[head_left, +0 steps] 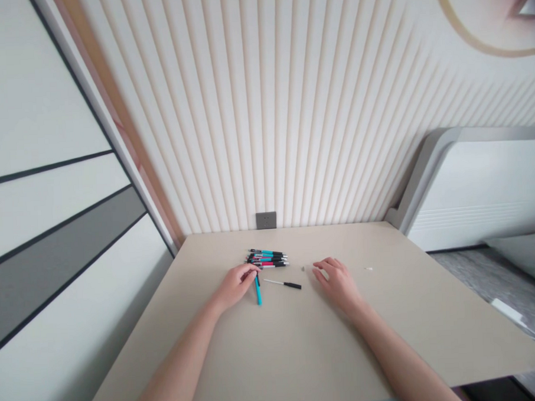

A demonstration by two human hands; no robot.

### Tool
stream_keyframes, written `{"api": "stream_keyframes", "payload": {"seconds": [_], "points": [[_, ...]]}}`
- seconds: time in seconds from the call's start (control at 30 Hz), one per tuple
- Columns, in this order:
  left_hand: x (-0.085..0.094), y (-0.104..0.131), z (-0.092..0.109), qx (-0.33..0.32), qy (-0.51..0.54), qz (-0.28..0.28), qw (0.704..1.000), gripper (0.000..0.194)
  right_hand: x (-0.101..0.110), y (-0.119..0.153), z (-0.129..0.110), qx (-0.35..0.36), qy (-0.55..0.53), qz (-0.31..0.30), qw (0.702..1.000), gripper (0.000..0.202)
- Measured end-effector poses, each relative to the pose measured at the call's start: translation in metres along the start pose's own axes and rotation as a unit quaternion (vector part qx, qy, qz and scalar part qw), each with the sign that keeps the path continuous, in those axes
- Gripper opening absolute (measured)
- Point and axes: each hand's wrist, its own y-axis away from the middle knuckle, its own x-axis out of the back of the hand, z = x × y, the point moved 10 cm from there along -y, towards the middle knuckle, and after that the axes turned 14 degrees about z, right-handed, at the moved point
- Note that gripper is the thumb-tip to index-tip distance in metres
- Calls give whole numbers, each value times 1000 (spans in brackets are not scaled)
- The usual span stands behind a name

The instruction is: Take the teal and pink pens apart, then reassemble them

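The upper end of a teal pen barrel (pixel 258 292) is grasped by the grip of the left hand (pixel 246 276), just on the near side of the pen pile (pixel 270 259). The barrel's long axis is directed away from the pile, toward the wearer. The right hand (pixel 337 278) is held with fingers bent, off to the right of the pile; whether anything small is pinched in its grip cannot be told.

Between the hands, nearside of the pile, a black-ended piece (pixel 292 285) is seen on the bench (pixel 274 354). Key relation, as judged: its long axis is set nearly along the pile's, so it is crossed to the barrel and not in line with it. Its thin pale shaft is pointed at the barrel, nearer the left hand; its black end is turned toward the right.

A small grey bit (pixel 303 268) is located just past the pile's right end; a white bit (pixel 368 269) is noted well right of the pile, beyond the right hand.

The barrel's top is covered by fingers. The piled pens are overlapped and cannot be counted.
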Motion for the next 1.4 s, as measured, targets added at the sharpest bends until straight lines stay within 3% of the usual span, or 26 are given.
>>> {"api": "stream_keyframes", "payload": {"seconds": [0.13, 0.23, 0.4, 0.53, 0.6, 0.73, 0.83, 0.97, 1.1, 1.27, 1.4], "points": [[2, 0, 6, -14, -12, -3, 1000, 32, -11, 12, -53, 96, -71, -36, 992, 26], [6, 1, 10, -17, -12, -20, 1000, 31, -24, 19, -74, 128, -71, -59, 987, 28], [34, 7, 0, 52, 8, -4, 999, 36, -35, 20, -77, 136, -84, -80, 984, 22], [74, 30, -8, 81, -65, 102, 989, 32, -35, 20, -76, 136, -97, -96, 981, 19], [82, 50, -6, 73, -120, 130, 981, 27, -34, 21, -78, 142, -100, -98, 980, 20], [63, 85, 9, 37, -199, 113, 973, 17, -33, 24, -81, 155, -101, -102, 977, 25], [42, 95, 18, 19, -230, 93, 969, 13, -31, 26, -81, 155, -102, -99, 978, 26], [18, 90, 32, -26, -262, 68, 962, 20, -28, 27, -81, 157, -100, -94, 978, 27], [7, 84, 40, -53, -271, 51, 960, 19, -25, 26, -81, 154, -104, -95, 978, 28], [10, 76, 48, -67, -268, 39, 960, 22, -20, 26, -86, 168, -134, -93, 972, 29], [12, 55, 74, -164, -263, 38, 950, 26, -19, 26, -97, 189, -174, -94, 962, 28]]}}
